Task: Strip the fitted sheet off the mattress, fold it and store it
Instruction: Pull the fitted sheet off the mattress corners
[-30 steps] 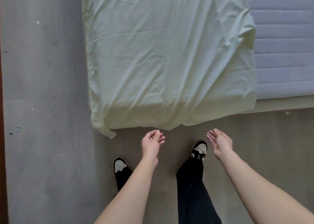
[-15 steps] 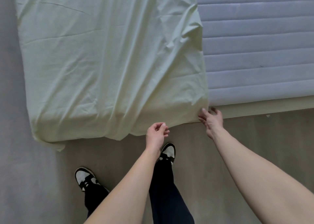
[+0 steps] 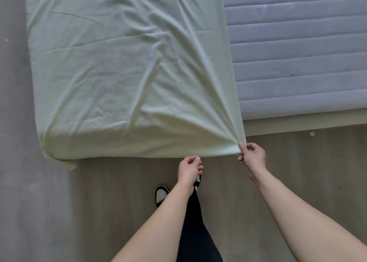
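A pale green fitted sheet [image 3: 119, 73] lies folded back over the left part of the mattress [image 3: 297, 53], whose quilted grey-blue top is bare on the right. My right hand [image 3: 251, 155] pinches the sheet's near right corner, and creases fan out from the grip. My left hand [image 3: 189, 167] hovers just below the sheet's near edge with loosely curled fingers, holding nothing.
The mattress rests on a beige base [image 3: 307, 121] over a grey wood-look floor [image 3: 99, 212]. My legs in dark trousers and black-and-white shoes [image 3: 161, 194] stand close to the near edge. A sheet corner hangs at the near left [image 3: 70, 165].
I have stepped to the right along the bed. My right hand reached the sheet's near right corner, took hold of it and pulled it taut. My left hand stayed near the edge.
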